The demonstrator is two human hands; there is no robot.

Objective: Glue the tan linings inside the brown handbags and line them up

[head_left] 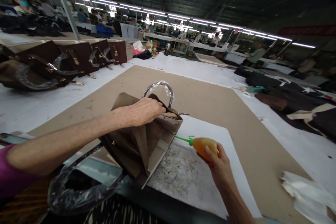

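Note:
A brown handbag [128, 143] lies tilted at the table's near edge, its open inside facing right. My left hand [148, 112] is closed on the bag's upper edge, with the fingertips hidden behind the material. One plastic-wrapped handle [171, 94] stands up beyond that hand; another wrapped handle [70, 199] hangs toward me. In my right hand [219, 162] is a squeeze bottle [203, 147] of amber liquid, fingers wrapped round it. Its green nozzle [183, 139] points left, the tip at the bag's right edge; whether it touches, I cannot tell.
Several brown handbags [91, 56] stand in a row at the left. Bottles [151, 44] and a dark flask [167, 49] are at the table's far end. Dark fabric [283, 91] is piled on the right, and crumpled white material [309, 190] lies at the lower right. People work in the background.

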